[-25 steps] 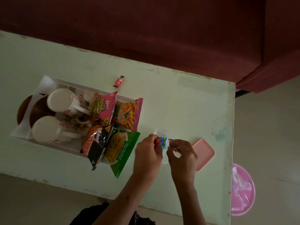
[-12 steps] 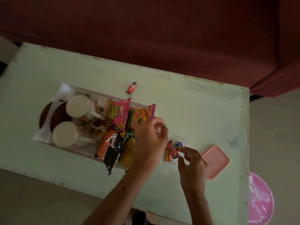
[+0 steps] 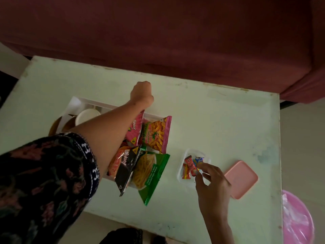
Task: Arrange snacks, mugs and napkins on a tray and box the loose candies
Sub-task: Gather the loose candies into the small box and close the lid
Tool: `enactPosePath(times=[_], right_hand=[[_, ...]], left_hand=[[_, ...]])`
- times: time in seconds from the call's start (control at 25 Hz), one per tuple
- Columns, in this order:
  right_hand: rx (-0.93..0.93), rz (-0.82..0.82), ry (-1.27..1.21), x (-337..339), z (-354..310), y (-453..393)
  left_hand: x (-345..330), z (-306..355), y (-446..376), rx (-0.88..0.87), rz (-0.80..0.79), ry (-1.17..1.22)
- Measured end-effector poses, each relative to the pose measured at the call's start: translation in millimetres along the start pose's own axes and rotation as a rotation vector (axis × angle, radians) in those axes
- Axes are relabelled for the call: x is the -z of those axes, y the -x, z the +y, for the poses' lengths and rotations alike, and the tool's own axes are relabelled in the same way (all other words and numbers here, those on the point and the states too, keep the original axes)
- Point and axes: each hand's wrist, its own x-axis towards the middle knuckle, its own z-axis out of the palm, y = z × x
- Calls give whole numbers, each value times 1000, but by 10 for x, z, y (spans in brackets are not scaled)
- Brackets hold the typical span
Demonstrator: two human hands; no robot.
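Observation:
A white tray (image 3: 88, 101) on the pale green table (image 3: 219, 120) holds a white mug (image 3: 87, 115) and several snack packets: pink (image 3: 136, 129), orange (image 3: 156, 135), black (image 3: 125, 167) and green (image 3: 151, 173). My left hand (image 3: 142, 93) reaches over the tray to its far side. Its fingers curl down onto the table, and whatever is under them is hidden. To the right of the tray, a small clear box (image 3: 189, 150) holds several wrapped candies (image 3: 189, 166). My right hand (image 3: 211, 178) rests its spread fingertips on the box's near right side.
A pink lid (image 3: 241, 178) lies on the table right of the clear box. A dark red sofa (image 3: 175, 41) runs along the table's far edge. A pink bin with a plastic liner (image 3: 297, 221) stands on the floor at the right. Brown round items sit at the tray's left end.
My left hand left the clear box and stretched across the tray to where a red candy lay. That candy is now out of sight. My right hand stayed at the box.

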Motion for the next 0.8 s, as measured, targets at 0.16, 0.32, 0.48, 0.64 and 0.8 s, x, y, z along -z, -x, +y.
enactPosePath(times=[0.16, 0.32, 0.48, 0.64, 0.8], right_hand=[[-19, -9, -24, -2, 28, 57], [-53, -15, -45, 29, 68, 72], [-77, 9, -84, 103, 66, 51], [-115, 47, -118, 206, 61, 6], [-170, 86, -118, 252, 83, -38]], left_hand=[[-162, -33, -104, 102, -122, -71], [-226, -45, -102, 140, -156, -93], [89, 181, -57, 94, -66, 98], [442, 575, 635, -85, 193, 522], [82, 736, 1734, -243, 55, 480]])
